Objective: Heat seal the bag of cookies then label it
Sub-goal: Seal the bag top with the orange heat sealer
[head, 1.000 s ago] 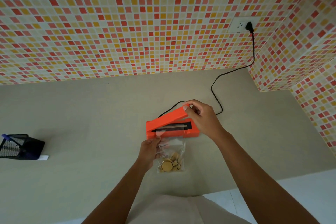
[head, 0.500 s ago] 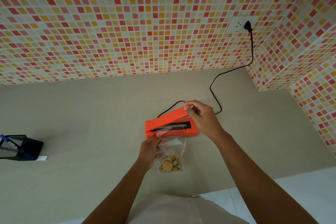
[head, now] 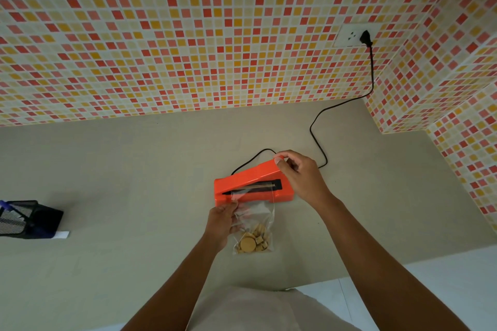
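sealer (head: 243,179) lid up at its 3 o'clock end, gripped by right hand (head: 302,179); left hand (head: 221,222) pinches cookie bag (head: 255,224) at sealer's 6 o'clock, mouth on sealer.

Far to the left of the left hand (head: 220,220), a black mesh pen holder (head: 29,219) sits on the grey surface (head: 121,169), with a white slip (head: 62,234), perhaps paper, at its base. Beyond the right hand (head: 301,177), a white socket (head: 349,35) is set in the mosaic tile wall (head: 188,35).
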A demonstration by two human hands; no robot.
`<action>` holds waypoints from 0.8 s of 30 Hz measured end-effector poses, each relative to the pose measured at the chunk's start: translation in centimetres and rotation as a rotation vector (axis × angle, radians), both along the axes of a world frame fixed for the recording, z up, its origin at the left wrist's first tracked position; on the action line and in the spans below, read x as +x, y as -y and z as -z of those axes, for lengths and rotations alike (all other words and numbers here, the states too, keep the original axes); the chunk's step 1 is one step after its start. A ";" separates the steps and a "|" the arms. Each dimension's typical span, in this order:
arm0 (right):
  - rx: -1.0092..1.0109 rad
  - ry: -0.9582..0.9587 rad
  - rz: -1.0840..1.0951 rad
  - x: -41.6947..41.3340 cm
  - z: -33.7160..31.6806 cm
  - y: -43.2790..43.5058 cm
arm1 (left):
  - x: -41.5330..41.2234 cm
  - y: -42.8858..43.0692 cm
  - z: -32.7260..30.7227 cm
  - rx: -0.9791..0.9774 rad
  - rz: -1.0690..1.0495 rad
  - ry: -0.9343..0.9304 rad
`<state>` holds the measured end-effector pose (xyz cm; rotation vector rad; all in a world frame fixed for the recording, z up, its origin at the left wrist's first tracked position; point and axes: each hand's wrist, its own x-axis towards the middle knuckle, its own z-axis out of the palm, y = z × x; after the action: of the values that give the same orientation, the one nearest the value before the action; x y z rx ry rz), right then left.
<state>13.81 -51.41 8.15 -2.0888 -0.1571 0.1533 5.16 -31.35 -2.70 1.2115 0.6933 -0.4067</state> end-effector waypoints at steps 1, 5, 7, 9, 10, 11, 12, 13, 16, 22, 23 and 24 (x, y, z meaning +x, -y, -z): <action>0.002 0.000 0.001 0.0 0.0 0.0 | 0.0 0.0 0.0 -0.001 -0.004 0.000; -0.002 -0.001 0.001 0.0 0.3 0.2 | 0.0 0.0 -0.2 -0.008 0.002 0.018; -0.008 -0.006 0.011 0.0 0.5 0.3 | -0.1 0.1 -0.3 -0.012 0.005 0.024; -0.008 -0.012 0.039 -0.1 1.1 0.5 | -0.1 0.1 -0.2 -0.008 0.003 0.015; -0.011 -0.017 0.056 -0.2 1.5 0.6 | -0.1 0.1 -0.2 -0.008 0.003 0.012; -0.011 -0.025 0.077 -0.3 1.9 0.8 | -0.1 0.1 -0.1 -0.010 0.003 0.009; -0.007 -0.035 0.098 -0.4 2.3 1.0 | -0.1 0.1 0.0 -0.013 0.003 0.005; -0.006 -0.044 0.115 -0.5 2.7 1.2 | -0.1 0.1 0.0 -0.015 0.002 0.000; -0.016 -0.058 0.128 -0.7 3.5 1.7 | -0.1 0.2 -0.3 -0.024 -0.010 -0.010; -0.029 -0.087 0.150 -0.7 4.9 2.1 | -0.2 0.2 -0.7 -0.050 -0.022 -0.003; -0.037 -0.091 0.153 -0.7 5.1 2.2 | -0.2 0.2 -0.7 -0.054 -0.020 -0.001; -0.048 -0.099 0.159 -0.7 5.4 2.2 | -0.2 0.2 -0.7 -0.060 -0.018 0.000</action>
<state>13.14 -53.66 2.79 -2.1263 0.0732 0.1656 4.98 -31.58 -1.96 1.1475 0.6874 -0.4099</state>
